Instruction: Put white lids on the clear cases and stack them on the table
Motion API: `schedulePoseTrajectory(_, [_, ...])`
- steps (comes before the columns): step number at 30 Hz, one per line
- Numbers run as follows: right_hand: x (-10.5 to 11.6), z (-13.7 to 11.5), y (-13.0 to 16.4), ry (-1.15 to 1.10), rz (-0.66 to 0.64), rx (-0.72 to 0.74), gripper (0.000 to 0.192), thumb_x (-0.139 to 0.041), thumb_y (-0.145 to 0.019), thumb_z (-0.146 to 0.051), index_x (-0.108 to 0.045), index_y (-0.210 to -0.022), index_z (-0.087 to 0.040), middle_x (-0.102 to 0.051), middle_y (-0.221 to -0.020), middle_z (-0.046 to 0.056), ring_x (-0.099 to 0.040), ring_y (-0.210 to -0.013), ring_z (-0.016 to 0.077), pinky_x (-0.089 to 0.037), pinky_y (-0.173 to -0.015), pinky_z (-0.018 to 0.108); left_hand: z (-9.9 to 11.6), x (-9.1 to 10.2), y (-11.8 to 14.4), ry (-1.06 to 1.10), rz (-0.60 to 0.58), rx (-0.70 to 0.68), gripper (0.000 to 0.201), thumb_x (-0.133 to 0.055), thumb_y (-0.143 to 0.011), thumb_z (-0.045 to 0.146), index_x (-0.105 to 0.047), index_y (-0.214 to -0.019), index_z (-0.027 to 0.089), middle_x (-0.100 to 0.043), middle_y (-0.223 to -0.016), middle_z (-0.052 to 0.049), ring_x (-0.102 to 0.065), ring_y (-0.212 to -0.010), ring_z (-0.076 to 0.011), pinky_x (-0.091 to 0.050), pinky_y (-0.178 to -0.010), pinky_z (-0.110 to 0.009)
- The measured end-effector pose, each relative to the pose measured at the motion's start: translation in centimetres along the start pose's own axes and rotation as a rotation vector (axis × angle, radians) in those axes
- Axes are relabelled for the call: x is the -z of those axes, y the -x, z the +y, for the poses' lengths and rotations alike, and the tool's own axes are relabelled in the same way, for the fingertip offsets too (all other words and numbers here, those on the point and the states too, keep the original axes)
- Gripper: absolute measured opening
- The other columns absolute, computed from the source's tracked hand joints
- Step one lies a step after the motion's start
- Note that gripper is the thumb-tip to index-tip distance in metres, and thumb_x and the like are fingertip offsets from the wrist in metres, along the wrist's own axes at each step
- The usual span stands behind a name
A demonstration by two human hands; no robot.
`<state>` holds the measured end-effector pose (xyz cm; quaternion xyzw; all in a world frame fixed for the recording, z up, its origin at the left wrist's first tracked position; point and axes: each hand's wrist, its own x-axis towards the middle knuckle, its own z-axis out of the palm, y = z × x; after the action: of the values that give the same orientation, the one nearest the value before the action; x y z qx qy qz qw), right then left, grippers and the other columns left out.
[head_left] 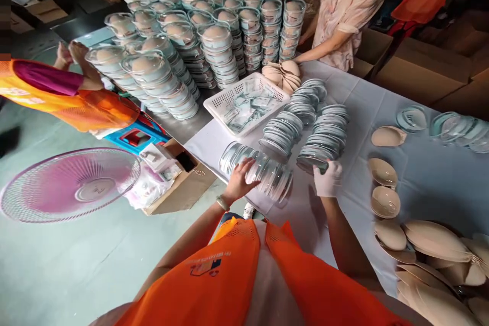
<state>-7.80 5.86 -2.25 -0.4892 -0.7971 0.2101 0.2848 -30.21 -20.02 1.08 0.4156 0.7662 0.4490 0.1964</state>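
My left hand point(241, 183), bare and with a bracelet at the wrist, rests on a row of clear plastic lids point(273, 177) lying on their edges near the table's front. Its fingers are spread. My right hand point(328, 178) wears a whitish glove and grips the near plastic container point(311, 164) at the end of a nested row point(328, 132); its fingertips are partly hidden. Another row of nested containers point(280, 132) lies between the hands, farther back. Behind it stands a white perforated basket point(214, 107) with flat printed packets point(248, 107) inside.
Tall stacks of filled clear containers point(217, 43) crowd the back left. Beige moulded cups point(435, 242) and loose containers point(412, 119) lie at the right. Co-workers stand at the back and left. A pink fan point(72, 183) and a cardboard box point(191, 183) are beside the table.
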Motion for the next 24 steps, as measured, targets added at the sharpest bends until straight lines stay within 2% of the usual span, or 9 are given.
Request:
schedulePoseTrajectory(3, [-1.7, -2.8, 4.2, -0.187, -0.308, -0.081, 0.074, -0.075, -0.082, -0.050, -0.055, -0.147, -0.020, -0.068, -0.133, 0.017, -0.065, -0.121, 0.0341, -0.054, -0.104, 0.049, 0.1, -1.5, -2.1, -0.254, -0.299, -0.152, 0.103, -0.099, -0.064, 0.034, -0.055, -0.157, 0.026, -0.037, -0.174, -0.017, -0.020, -0.164, -0.0496, 0.015, -0.127, -0.074])
schedulePoseTrajectory(5, [-2.5, -4.3, 6.4, -0.208, -0.499, -0.229, 0.080, -0.071, -0.085, -0.051, -0.049, -0.157, -0.023, -0.073, -0.128, 0.014, -0.071, -0.112, 0.0333, -0.057, -0.098, 0.049, 0.0, -3.1, -3.6, -0.437, -0.467, -0.229, 0.112, -0.100, -0.063, 0.032, -0.048, -0.163, 0.028, -0.032, -0.176, -0.017, -0.014, -0.165, -0.0509, 0.020, -0.120, -0.080])
schedulePoseTrajectory(6, [-2.7, -4.8, 7.2, -0.200, -0.525, -0.284, 0.078, -0.068, -0.087, -0.048, -0.049, -0.159, -0.025, -0.074, -0.128, 0.014, -0.072, -0.111, 0.0339, -0.057, -0.098, 0.050, -0.1, -3.8, -4.2, -0.511, -0.521, -0.252, 0.114, -0.099, -0.065, 0.034, -0.044, -0.165, 0.029, -0.032, -0.176, -0.017, -0.013, -0.165, -0.0506, 0.019, -0.119, -0.083])
schedulePoseTrajectory(9, [-3.1, -5.3, 8.2, -0.160, -0.430, -0.314, 0.066, -0.058, -0.089, -0.036, -0.058, -0.155, -0.027, -0.074, -0.133, 0.013, -0.071, -0.115, 0.0351, -0.055, -0.105, 0.051, -0.9, -5.1, -5.0, -0.613, -0.584, -0.294, 0.114, -0.095, -0.072, 0.042, -0.036, -0.169, 0.030, -0.032, -0.176, -0.018, -0.013, -0.166, -0.0500, 0.012, -0.122, -0.084])
schedulePoseTrajectory(14, [-2.9, -4.0, 8.2, -0.204, -0.247, -0.349, 0.059, -0.056, -0.082, -0.029, -0.072, -0.138, -0.022, -0.079, -0.120, 0.013, -0.072, -0.110, 0.0337, -0.054, -0.105, 0.048, -1.4, -4.9, -5.3, -0.597, -0.571, -0.353, 0.113, -0.092, -0.075, 0.045, -0.034, -0.170, 0.029, -0.030, -0.176, -0.020, -0.012, -0.166, -0.0505, 0.010, -0.123, -0.083])
schedulePoseTrajectory(17, [-1.0, -2.8, 8.4, -0.336, -0.037, -0.437, 0.050, -0.056, -0.080, -0.037, -0.076, -0.123, -0.019, -0.079, -0.118, 0.014, -0.069, -0.114, 0.0330, -0.054, -0.104, 0.049, -0.8, -4.2, -5.6, -0.605, -0.602, -0.352, 0.113, -0.094, -0.073, 0.039, -0.036, -0.169, 0.027, -0.029, -0.177, -0.020, -0.009, -0.166, -0.0500, 0.010, -0.121, -0.085])
schedulePoseTrajectory(19, [1.2, -2.4, 8.8, -0.362, 0.091, -0.485, 0.055, -0.054, -0.081, -0.047, -0.073, -0.123, -0.016, -0.077, -0.121, 0.016, -0.067, -0.117, 0.0322, -0.055, -0.102, 0.049, -0.2, -3.6, -5.8, -0.575, -0.620, -0.332, 0.113, -0.097, -0.070, 0.034, -0.041, -0.167, 0.025, -0.029, -0.177, -0.021, -0.008, -0.166, -0.0505, 0.013, -0.119, -0.086])
schedulePoseTrajectory(21, [3.7, -3.0, 9.5, -0.456, 0.151, -0.497, 0.063, -0.058, -0.080, -0.054, -0.070, -0.128, -0.015, -0.076, -0.124, 0.016, -0.067, -0.116, 0.0309, -0.057, -0.099, 0.048, 0.4, -3.1, -5.7, -0.424, -0.598, -0.294, 0.114, -0.098, -0.068, 0.037, -0.042, -0.166, 0.023, -0.026, -0.177, -0.022, -0.007, -0.166, -0.0508, 0.012, -0.121, -0.083])
schedulePoseTrajectory(24, [6.0, -5.9, 11.1, -0.615, 0.181, -0.387, 0.059, -0.067, -0.077, -0.055, -0.072, -0.126, -0.021, -0.075, -0.124, 0.011, -0.068, -0.113, 0.0287, -0.057, -0.099, 0.046, 1.7, -3.1, -5.0, 0.131, -0.543, -0.129, 0.102, -0.082, -0.085, 0.057, -0.034, -0.169, 0.025, -0.028, -0.178, -0.018, -0.017, -0.167, -0.0425, -0.011, -0.132, -0.071])
